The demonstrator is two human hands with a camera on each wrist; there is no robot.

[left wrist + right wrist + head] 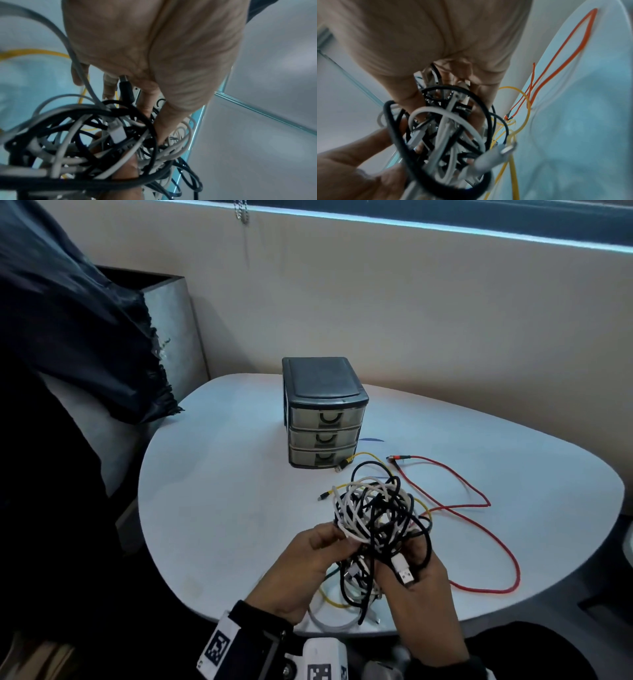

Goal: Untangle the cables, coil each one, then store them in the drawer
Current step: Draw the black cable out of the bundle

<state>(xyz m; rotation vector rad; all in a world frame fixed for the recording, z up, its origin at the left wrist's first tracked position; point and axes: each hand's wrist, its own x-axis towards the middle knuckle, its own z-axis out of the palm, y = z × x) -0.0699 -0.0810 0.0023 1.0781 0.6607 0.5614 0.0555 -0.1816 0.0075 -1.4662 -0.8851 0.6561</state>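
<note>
We grip the cable tangle (pixel 376 518) with both hands above the near edge of the white table (pixel 219 508). Our left hand (pixel 305 570) pinches white strands at the tangle's left side, fingers curled around them. Our right hand (pixel 421 587) closes on the tangle's lower right, thumb pressing a white USB plug (pixel 404 571) against the fingers. Black, white and yellow strands loop between and below both hands. To the right of the right hand, the red cable (pixel 479 508) trails loose across the table, one end entering the tangle. Beyond both hands stands the drawer unit (pixel 323 412), three drawers all closed, with a yellow plug (pixel 344 463) lying at its base.
</note>
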